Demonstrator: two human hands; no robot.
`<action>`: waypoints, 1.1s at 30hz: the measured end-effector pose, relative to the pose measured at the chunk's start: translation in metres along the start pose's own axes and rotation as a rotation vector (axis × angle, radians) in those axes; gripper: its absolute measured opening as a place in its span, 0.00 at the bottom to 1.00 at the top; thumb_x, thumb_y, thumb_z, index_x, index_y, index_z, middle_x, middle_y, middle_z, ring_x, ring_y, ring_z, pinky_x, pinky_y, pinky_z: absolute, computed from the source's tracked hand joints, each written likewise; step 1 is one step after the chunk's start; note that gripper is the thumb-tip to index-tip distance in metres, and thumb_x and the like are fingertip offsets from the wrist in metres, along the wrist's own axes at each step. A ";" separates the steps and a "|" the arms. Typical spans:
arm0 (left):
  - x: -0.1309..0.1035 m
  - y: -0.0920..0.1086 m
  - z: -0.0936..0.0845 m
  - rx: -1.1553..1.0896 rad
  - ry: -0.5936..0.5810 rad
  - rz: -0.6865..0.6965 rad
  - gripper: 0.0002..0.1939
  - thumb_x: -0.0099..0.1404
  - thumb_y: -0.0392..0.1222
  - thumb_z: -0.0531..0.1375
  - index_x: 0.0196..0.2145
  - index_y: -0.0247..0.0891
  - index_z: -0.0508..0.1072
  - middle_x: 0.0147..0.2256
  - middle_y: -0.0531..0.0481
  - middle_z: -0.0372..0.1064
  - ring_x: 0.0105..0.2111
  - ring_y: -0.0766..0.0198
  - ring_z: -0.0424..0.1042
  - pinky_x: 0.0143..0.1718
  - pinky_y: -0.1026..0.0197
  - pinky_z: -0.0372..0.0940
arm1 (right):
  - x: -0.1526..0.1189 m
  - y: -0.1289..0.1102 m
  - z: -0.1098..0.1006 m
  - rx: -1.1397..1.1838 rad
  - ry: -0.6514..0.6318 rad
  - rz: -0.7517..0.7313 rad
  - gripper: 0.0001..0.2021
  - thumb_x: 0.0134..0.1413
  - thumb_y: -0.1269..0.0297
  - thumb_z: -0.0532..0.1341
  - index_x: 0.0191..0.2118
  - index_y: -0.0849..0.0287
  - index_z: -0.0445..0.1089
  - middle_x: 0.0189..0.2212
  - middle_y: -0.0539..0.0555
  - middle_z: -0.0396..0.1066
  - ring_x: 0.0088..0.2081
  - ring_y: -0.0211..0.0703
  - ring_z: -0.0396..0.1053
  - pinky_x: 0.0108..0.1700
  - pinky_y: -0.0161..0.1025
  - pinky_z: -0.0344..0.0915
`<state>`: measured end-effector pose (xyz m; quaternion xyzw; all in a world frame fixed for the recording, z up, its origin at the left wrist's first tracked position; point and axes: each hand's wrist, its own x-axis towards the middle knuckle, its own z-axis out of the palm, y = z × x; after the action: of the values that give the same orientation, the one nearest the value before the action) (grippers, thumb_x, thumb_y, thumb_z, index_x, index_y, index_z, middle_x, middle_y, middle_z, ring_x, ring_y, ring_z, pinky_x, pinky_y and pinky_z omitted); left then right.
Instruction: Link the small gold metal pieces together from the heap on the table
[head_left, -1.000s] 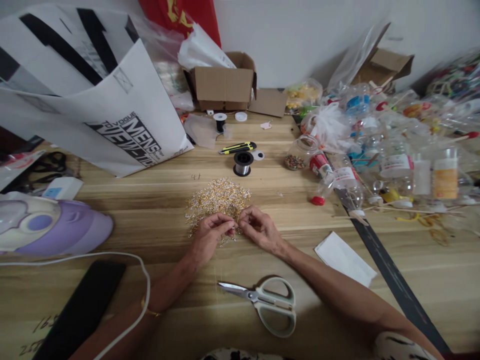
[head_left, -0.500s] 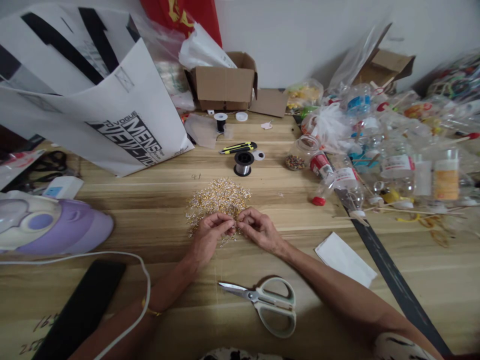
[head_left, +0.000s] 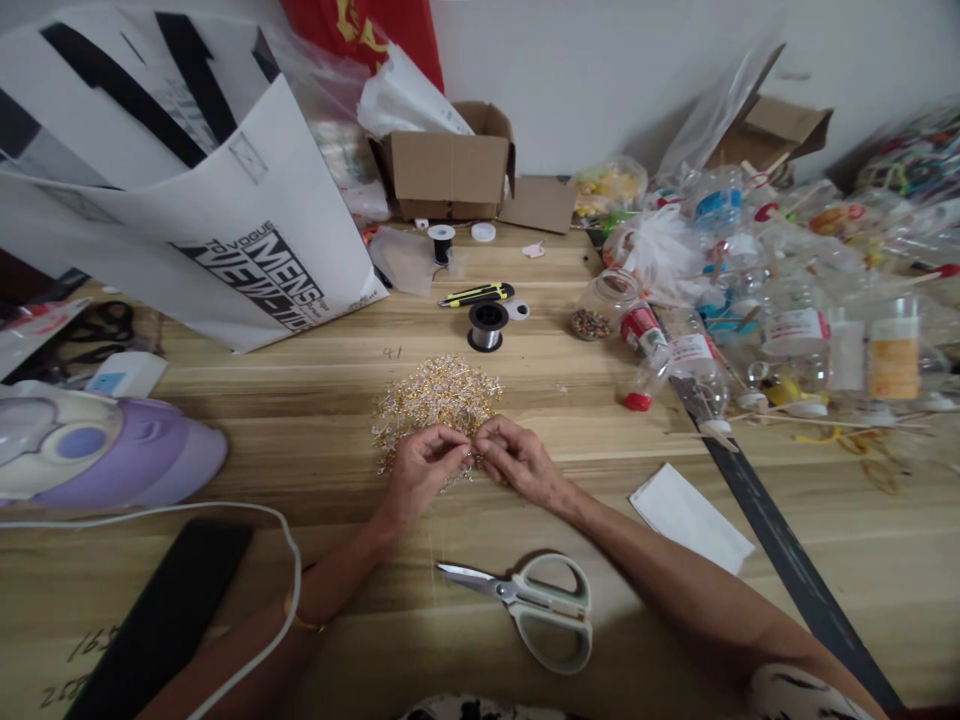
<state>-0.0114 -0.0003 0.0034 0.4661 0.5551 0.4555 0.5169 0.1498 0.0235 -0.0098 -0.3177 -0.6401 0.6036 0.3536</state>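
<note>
A loose heap of small gold and clear beads (head_left: 431, 395) lies on the wooden table. At its near edge my left hand (head_left: 424, 468) pinches thumb and forefinger together. My right hand (head_left: 519, 460) pinches likewise, its fingertips almost meeting those of the left. What sits between the fingertips is too small to make out. Below the hands lies a pair of scissors (head_left: 529, 605) with pale handles, its blades pointing left. Beyond the heap stands a black spool of thin wire (head_left: 487, 327), beside a yellow and black utility knife (head_left: 476, 295).
Plastic bottles (head_left: 697, 365) and bags crowd the right side, near a folded white paper (head_left: 690, 520). At left are a large white bag (head_left: 247, 220), a purple and white appliance (head_left: 135, 450), a white cable (head_left: 292, 550) and a black slab (head_left: 165, 610). A cardboard box (head_left: 450, 170) stands behind.
Both hands stay at the near edge of the bead heap. Their fingers shift only slightly, and the objects around them keep their places.
</note>
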 end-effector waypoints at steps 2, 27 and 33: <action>0.000 -0.004 0.000 0.072 0.001 0.096 0.02 0.52 0.36 0.62 0.26 0.34 0.73 0.23 0.52 0.72 0.24 0.67 0.71 0.27 0.68 0.65 | 0.000 -0.001 0.001 0.022 0.001 0.014 0.12 0.60 0.56 0.54 0.34 0.61 0.59 0.15 0.41 0.53 0.17 0.29 0.50 0.19 0.28 0.48; 0.002 -0.012 -0.007 0.562 -0.006 0.694 0.05 0.61 0.33 0.58 0.29 0.37 0.73 0.28 0.50 0.75 0.28 0.66 0.73 0.32 0.66 0.66 | 0.005 0.002 -0.003 0.183 -0.070 0.128 0.14 0.57 0.53 0.57 0.34 0.61 0.60 0.13 0.40 0.53 0.14 0.28 0.49 0.18 0.27 0.47; 0.004 -0.016 -0.009 0.627 -0.023 0.843 0.04 0.60 0.32 0.59 0.29 0.37 0.72 0.27 0.49 0.75 0.27 0.66 0.73 0.30 0.65 0.66 | 0.006 0.004 -0.007 0.211 -0.094 0.165 0.15 0.55 0.53 0.59 0.32 0.62 0.62 0.13 0.41 0.55 0.14 0.27 0.50 0.17 0.27 0.48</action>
<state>-0.0212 0.0007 -0.0130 0.7864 0.4233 0.4307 0.1302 0.1518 0.0327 -0.0137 -0.3017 -0.5607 0.7086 0.3040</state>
